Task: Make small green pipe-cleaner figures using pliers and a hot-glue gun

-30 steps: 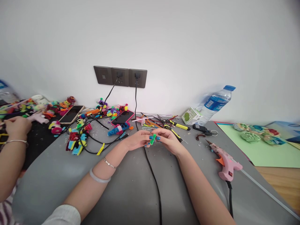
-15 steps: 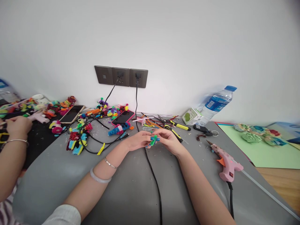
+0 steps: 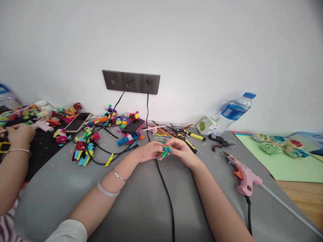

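Note:
Between my fingertips is a small green pipe-cleaner piece [image 3: 165,153], raised a little over the grey table. My left hand [image 3: 150,151] pinches it from the left, and my right hand [image 3: 181,151] pinches it from the right. Blue-painted nails meet around the piece and partly cover its shape. Behind my hands lie yellow-and-black pliers [image 3: 195,135] among loose pipe cleaners. A blue pipe-cleaner figure [image 3: 128,138] rests to the left of my hands.
A pink glue gun [image 3: 244,176] lies at right, near car keys [image 3: 219,139] and a water bottle [image 3: 234,112]. A black cable [image 3: 165,188] runs under my hands. Phones and colourful pipe-cleaner figures [image 3: 84,148] spread leftward. A co-worker's hand [image 3: 20,135] works at far left.
My fingers have shifted slightly on the green piece, and more of it shows above the fingertips. The co-worker's hand at left has moved a little.

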`<state>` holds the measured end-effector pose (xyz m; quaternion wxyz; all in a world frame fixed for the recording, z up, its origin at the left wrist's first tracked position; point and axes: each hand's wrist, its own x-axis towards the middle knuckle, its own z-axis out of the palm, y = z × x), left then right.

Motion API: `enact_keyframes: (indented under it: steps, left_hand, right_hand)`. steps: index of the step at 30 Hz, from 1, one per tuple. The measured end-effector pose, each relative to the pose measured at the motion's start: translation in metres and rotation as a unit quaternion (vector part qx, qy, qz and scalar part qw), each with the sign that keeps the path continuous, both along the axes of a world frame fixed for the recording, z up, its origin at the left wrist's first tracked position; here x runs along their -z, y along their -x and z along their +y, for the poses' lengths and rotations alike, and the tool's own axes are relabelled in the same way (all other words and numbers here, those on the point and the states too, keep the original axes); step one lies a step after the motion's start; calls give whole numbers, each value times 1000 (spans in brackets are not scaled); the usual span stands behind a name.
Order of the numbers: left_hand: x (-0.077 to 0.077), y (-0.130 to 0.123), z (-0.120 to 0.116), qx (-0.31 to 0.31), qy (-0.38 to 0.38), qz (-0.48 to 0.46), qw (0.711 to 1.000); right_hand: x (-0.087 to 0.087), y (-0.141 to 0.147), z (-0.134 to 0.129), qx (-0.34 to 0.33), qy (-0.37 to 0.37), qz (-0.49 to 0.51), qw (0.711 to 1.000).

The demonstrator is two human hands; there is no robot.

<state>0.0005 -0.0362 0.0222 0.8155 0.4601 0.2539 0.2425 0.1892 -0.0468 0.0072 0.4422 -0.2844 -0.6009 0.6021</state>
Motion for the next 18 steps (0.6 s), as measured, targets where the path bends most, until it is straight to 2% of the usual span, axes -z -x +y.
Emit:
enact_keyframes:
  steps: [5, 10, 14, 18]
  left_hand:
    - [-1, 0, 0, 11, 0, 3, 1000]
    - [1, 2, 2, 0, -10, -2, 1000]
    - [2, 3, 5, -51, -23, -9, 998]
    - [4, 3, 8, -124, -93, 10, 988]
  right_hand:
    - [-1, 0, 0, -13, 0, 3, 1000]
    - [-2, 2, 0, 3, -4, -2, 1000]
    - [-1, 2, 1, 38, -12, 6, 999]
    - [0, 1, 3, 84, -25, 10, 996]
